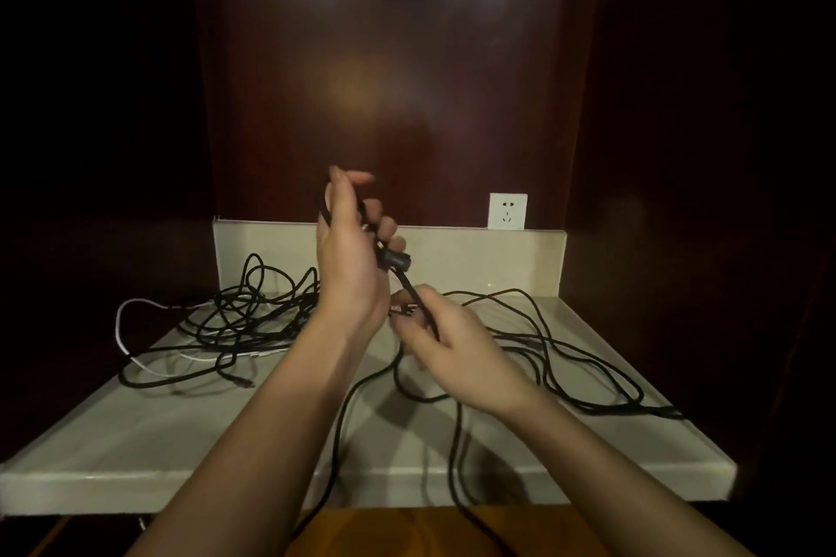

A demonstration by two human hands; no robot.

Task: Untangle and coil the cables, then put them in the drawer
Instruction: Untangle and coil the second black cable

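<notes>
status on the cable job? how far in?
Early. Done: nothing visibly coiled or stowed; no drawer in view. In hand: left hand and right hand both grip one black cable lifted above the counter, its slack trailing right and over the front edge. Left: the tangled pile of black cables and a white cable lies untouched at the left.

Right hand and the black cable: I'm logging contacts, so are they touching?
Touching. The head view shows the right hand with its fingers curled round the black cable, pinching it just below the thick bead that the left hand holds.
</notes>
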